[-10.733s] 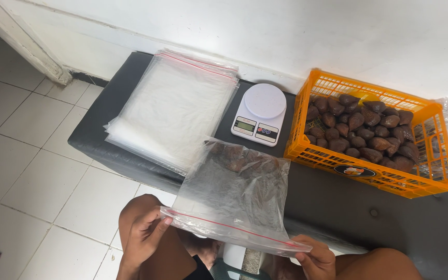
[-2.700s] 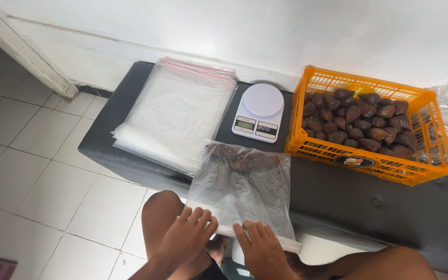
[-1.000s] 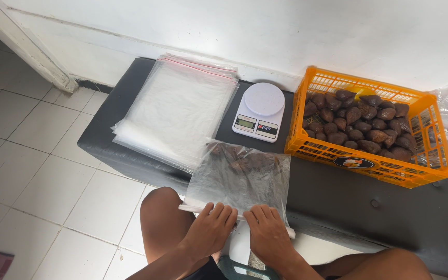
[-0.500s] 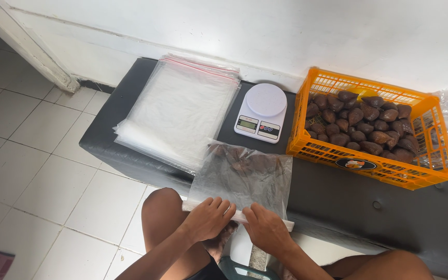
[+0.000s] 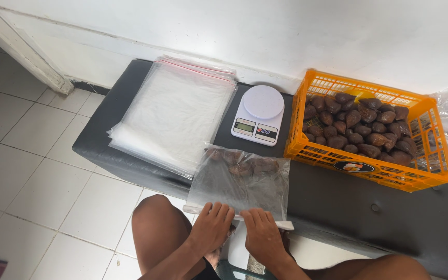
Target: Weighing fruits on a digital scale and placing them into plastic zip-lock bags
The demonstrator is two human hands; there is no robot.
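Observation:
A clear zip bag [image 5: 242, 181] holding several brown scaly fruits lies flat on the near edge of the black bench [image 5: 338, 207]. My left hand [image 5: 211, 225] and my right hand [image 5: 260, 233] sit side by side on the bag's near strip, fingertips pressing down on it. The fruits are bunched at the bag's far end, next to a white kitchen scale [image 5: 259, 114].
A stack of empty clear zip bags [image 5: 177, 111] lies on the bench's left part. An orange plastic crate [image 5: 369, 132] full of the same brown fruits stands at the right, with more plastic beyond it. My bare knees are below the bench; white floor tiles lie to the left.
Earlier I held the bag up by its open edge; since then it lies on the bench. My hands have come together at the middle of the near strip.

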